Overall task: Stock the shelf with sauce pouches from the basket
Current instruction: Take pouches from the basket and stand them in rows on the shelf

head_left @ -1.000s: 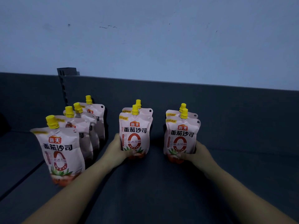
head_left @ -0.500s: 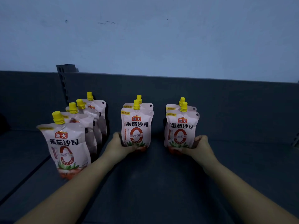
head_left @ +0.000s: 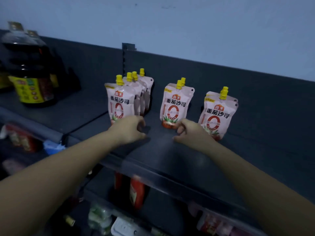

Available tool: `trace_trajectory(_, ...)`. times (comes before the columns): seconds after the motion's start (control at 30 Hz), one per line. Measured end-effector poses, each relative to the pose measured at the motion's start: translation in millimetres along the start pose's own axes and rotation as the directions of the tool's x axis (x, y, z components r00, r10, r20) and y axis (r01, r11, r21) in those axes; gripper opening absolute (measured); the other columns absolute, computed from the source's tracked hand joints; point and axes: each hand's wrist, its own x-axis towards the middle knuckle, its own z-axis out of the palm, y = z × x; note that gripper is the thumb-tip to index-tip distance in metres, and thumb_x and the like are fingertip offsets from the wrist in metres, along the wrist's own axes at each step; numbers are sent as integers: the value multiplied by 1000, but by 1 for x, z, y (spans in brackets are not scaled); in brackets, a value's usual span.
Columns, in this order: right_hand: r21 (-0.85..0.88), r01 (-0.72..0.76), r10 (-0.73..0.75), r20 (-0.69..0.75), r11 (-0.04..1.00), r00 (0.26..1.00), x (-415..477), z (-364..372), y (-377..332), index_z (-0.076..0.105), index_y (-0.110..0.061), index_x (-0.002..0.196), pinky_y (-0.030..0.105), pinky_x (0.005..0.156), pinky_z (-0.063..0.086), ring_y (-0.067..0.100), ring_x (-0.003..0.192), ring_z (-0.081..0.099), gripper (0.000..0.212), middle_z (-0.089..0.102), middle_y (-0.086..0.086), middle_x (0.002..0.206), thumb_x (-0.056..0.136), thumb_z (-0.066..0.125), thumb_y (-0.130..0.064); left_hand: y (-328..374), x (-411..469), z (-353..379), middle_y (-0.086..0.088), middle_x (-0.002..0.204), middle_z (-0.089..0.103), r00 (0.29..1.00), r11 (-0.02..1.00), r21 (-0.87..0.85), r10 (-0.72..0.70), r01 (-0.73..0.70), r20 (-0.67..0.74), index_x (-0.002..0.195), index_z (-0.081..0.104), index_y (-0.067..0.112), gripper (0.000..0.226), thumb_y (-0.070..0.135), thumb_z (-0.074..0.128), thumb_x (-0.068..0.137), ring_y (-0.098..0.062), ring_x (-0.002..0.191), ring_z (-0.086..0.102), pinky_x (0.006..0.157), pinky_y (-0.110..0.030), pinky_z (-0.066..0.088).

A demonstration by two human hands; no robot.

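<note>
Pink sauce pouches with yellow caps stand upright in three rows on the dark grey shelf (head_left: 162, 150). The left row (head_left: 119, 103) holds several pouches, the middle row (head_left: 175, 106) two, and the right row (head_left: 218, 114) two. My left hand (head_left: 129, 130) hovers in front of the left row's front pouch with loosely curled fingers, holding nothing. In front of the gap between the middle and right rows, my right hand (head_left: 189, 132) is also loosely curled and empty. No basket is in view.
A large dark bottle with a yellow label (head_left: 29, 74) stands on the shelf at far left. A slotted upright (head_left: 127, 46) rises behind the left row. Red bottles (head_left: 136, 193) and other packages fill the lower shelf.
Both hands have let go of the front pouches of the middle and right rows and drawn back toward me. The view has swung left and tilted.
</note>
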Motion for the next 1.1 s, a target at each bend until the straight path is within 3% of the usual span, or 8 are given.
trace_trajectory(0.13, -173, 267, -255, 86, 948, 963, -4, 26, -51, 55, -14, 118, 31, 85, 47, 15, 92, 53, 39, 56, 0, 102, 81, 66, -20, -37, -61, -36, -3, 110, 64, 977, 964, 246, -46, 97, -207, 111, 59, 19, 34, 33, 63, 80, -26, 103, 58, 78, -32, 44)
trace_trajectory(0.2, -239, 421, -403, 122, 875, 907, -7, 46, -84, 55, -13, 118, 33, 84, 48, 21, 101, 57, 39, 60, 5, 111, 82, 64, -24, -63, -98, -52, -3, 111, 63, 961, 935, 302, -107, 185, -256, 111, 58, 17, 36, 33, 63, 79, -26, 105, 57, 80, -34, 46)
trace_trajectory(0.33, -276, 615, -572, 226, 739, 789, -10, 97, -153, 51, -15, 124, 37, 89, 47, 27, 112, 55, 46, 58, 7, 123, 81, 63, -26, -122, -175, -73, -4, 112, 63, 915, 828, 406, -289, 386, -280, 107, 56, 18, 34, 31, 64, 76, -27, 106, 58, 72, -31, 42)
trace_trajectory(0.43, -311, 713, -637, 320, 629, 701, -10, 141, -200, 50, -15, 121, 40, 86, 49, 29, 111, 55, 44, 58, 8, 122, 80, 62, -26, -161, -223, -85, -3, 113, 62, 868, 741, 453, -431, 496, -246, 111, 55, 18, 41, 35, 65, 75, -27, 106, 59, 75, -34, 48)
trace_trajectory(0.67, -266, 843, -659, 531, 468, 533, -3, 256, -293, 46, -12, 102, 34, 60, 43, 29, 90, 57, 25, 53, 2, 88, 85, 60, -23, -255, -309, -103, 0, 121, 58, 704, 573, 449, -679, 685, -209, 125, 48, 20, 53, 35, 65, 78, -23, 109, 57, 73, -31, 45)
trace_trajectory(0.83, -222, 873, -651, 592, 434, 475, 8, 353, -342, 49, -10, 119, 35, 78, 46, 29, 109, 58, 38, 60, 10, 118, 83, 57, -20, -333, -352, -99, -2, 122, 56, 589, 476, 497, -803, 726, -92, 123, 47, 18, 52, 37, 65, 78, -24, 111, 56, 68, -31, 40)
trace_trajectory(1.1, -198, 870, -477, 771, 452, 423, 23, 469, -356, 50, -10, 119, 35, 73, 45, 32, 109, 56, 37, 58, 12, 119, 84, 60, -20, -433, -376, -62, -6, 120, 57, 480, 489, 476, -864, 731, 150, 125, 46, 14, 46, 30, 60, 84, -27, 105, 57, 75, -34, 48)
